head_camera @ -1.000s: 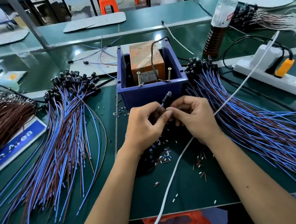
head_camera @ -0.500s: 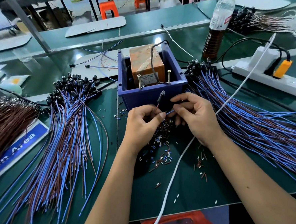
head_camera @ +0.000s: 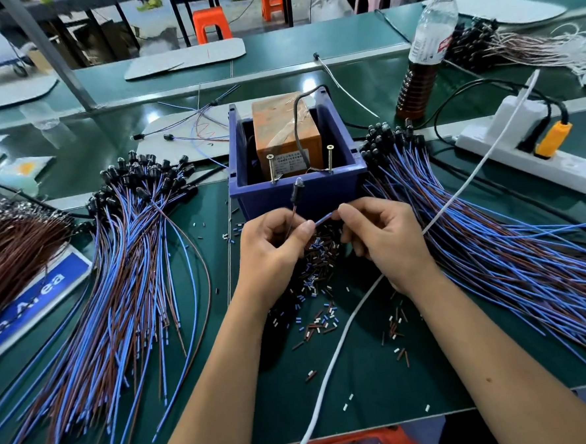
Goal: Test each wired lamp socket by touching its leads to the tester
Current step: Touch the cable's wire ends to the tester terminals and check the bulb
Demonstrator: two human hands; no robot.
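A small black lamp socket (head_camera: 297,189) stands up in front of the blue bin (head_camera: 348,187), just below the tester's two upright screws (head_camera: 330,157). The tester is an orange-brown box (head_camera: 284,128) inside that bin. My left hand (head_camera: 272,247) pinches the socket's brown lead between thumb and finger. My right hand (head_camera: 385,240) pinches the end of its blue lead (head_camera: 323,218). The blue lead runs between the two hands. One pile of wired sockets (head_camera: 126,266) lies to the left, another pile (head_camera: 512,242) to the right.
Cut bits of wire insulation (head_camera: 318,289) litter the green mat below my hands. A white cable (head_camera: 331,370) crosses the mat to a power strip (head_camera: 527,156) at the right. A bottle (head_camera: 425,52) stands behind the right pile. Brown wires (head_camera: 8,253) lie far left.
My hands have moved apart a little, stretching the blue lead between them. The socket has risen closer to the bin's front wall and the screws.
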